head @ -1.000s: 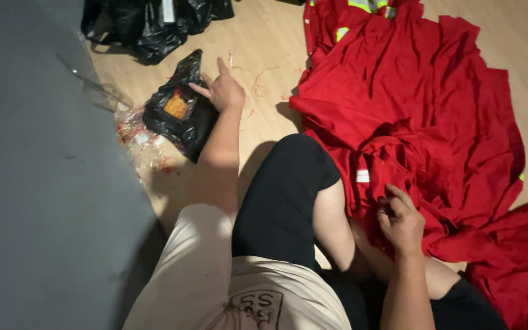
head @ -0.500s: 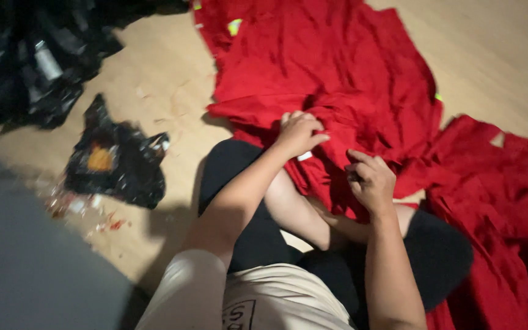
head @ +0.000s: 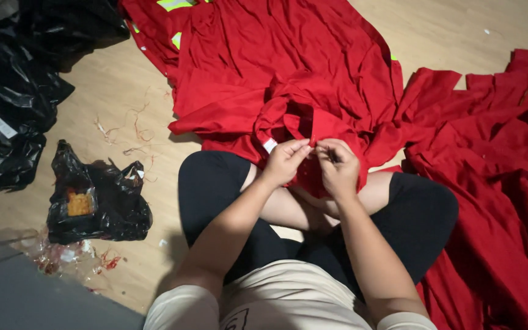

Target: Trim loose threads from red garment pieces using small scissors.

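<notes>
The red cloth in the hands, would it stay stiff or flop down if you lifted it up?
Probably floppy: the red cloth lies in soft folds and creases across the wooden floor. It likely bunches easily, as it gathers where the left hand and right hand pinch it. It looks unlikely to roll or break.

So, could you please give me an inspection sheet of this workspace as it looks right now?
Surface: pale wooden floor; the person sits on it cross-legged.
Job's things: red garment spread ahead and bunched over the lap; small white tag on it.
Clutter: small black plastic bag with an orange item showing, large black bags at the far left, loose red thread scraps, clear wrapper bits.
Grippers: left hand and right hand each pinch a fold of the garment, fingertips close together.
Cables: nothing seen.
Surroundings: more red cloth at the right; grey surface lower left.
</notes>
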